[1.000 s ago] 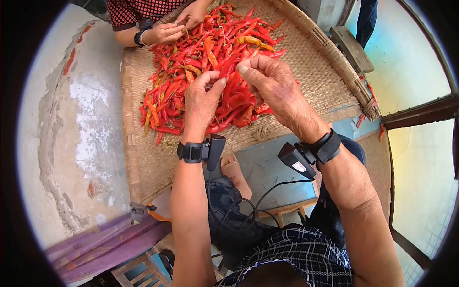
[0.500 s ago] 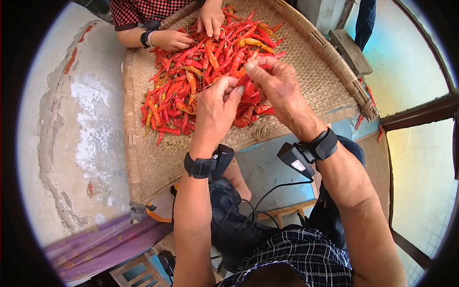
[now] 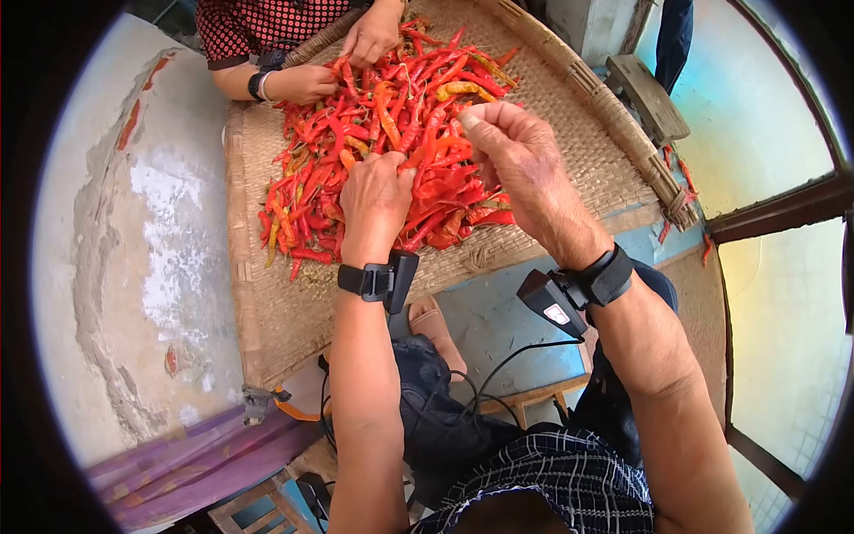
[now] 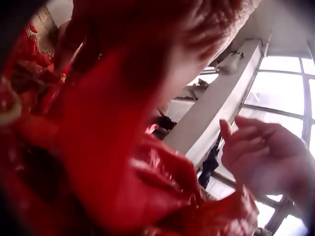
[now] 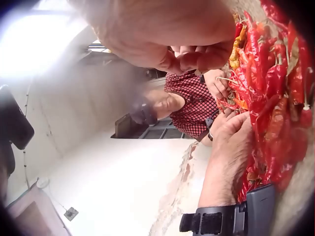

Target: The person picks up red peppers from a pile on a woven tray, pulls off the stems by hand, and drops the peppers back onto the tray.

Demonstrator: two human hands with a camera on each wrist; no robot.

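Observation:
My left hand [image 3: 378,196] reaches down into a heap of red chili peppers [image 3: 445,191], its fingertips hidden among them. In the left wrist view a blurred red pepper [image 4: 108,147] fills the space just below that hand; I cannot tell if the fingers grip it. Raised over the near right side of the heap is my right hand [image 3: 520,151], with nothing seen between its loosely curled fingers. The right wrist view shows its thumb close to the bent fingers [image 5: 189,59]. The peppers lie on a large woven tray [image 3: 569,133]; a few are orange or yellow.
Across the tray another person in a dotted shirt [image 3: 258,27] has both hands at the far edge of the heap. A wooden bench [image 3: 648,98] stands beyond the tray's right rim. A patched wall [image 3: 169,231] runs along the left. Cables hang over my lap.
My left hand came up to my right over a pepper half a second ago, then moved back left and down into the heap. The pepper between the hands is gone from there.

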